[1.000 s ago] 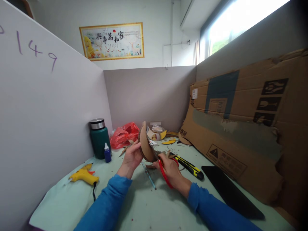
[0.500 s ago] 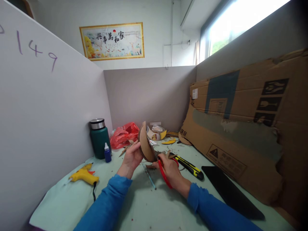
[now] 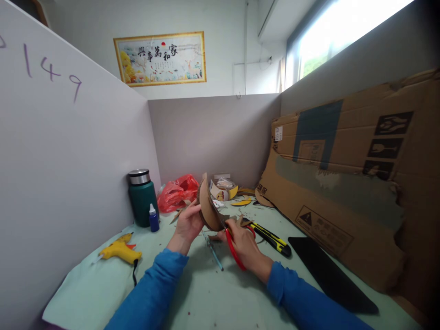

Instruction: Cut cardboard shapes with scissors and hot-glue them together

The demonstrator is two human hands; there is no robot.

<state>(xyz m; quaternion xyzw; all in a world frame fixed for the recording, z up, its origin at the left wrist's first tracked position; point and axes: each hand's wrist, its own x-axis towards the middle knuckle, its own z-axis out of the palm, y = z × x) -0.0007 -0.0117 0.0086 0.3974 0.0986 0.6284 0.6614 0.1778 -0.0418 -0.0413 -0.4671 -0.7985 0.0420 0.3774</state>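
A curved piece of brown cardboard [image 3: 209, 208] is held up in my left hand [image 3: 188, 225], the fingers closed on its left edge. My right hand [image 3: 244, 242] grips red-handled scissors [image 3: 234, 254], whose blades meet the cardboard at its lower right end; the blades are mostly hidden. Just right of that hand lies a black and yellow utility knife [image 3: 271, 238]. Below the cardboard, a light blue pen-like stick [image 3: 216, 255] rests on the table.
At left are a yellow glue gun [image 3: 120, 250], a blue dropper bottle [image 3: 153, 219] and a green flask [image 3: 141, 199]. Behind sit a red plastic bag [image 3: 178, 193] and cardboard scraps [image 3: 242, 201]. A large cardboard sheet [image 3: 330, 197] leans at right, beside a black strip [image 3: 332, 275].
Almost nothing differs. The cardboard and both hands stay in nearly the same place, with the scissors still at the cardboard's lower end.
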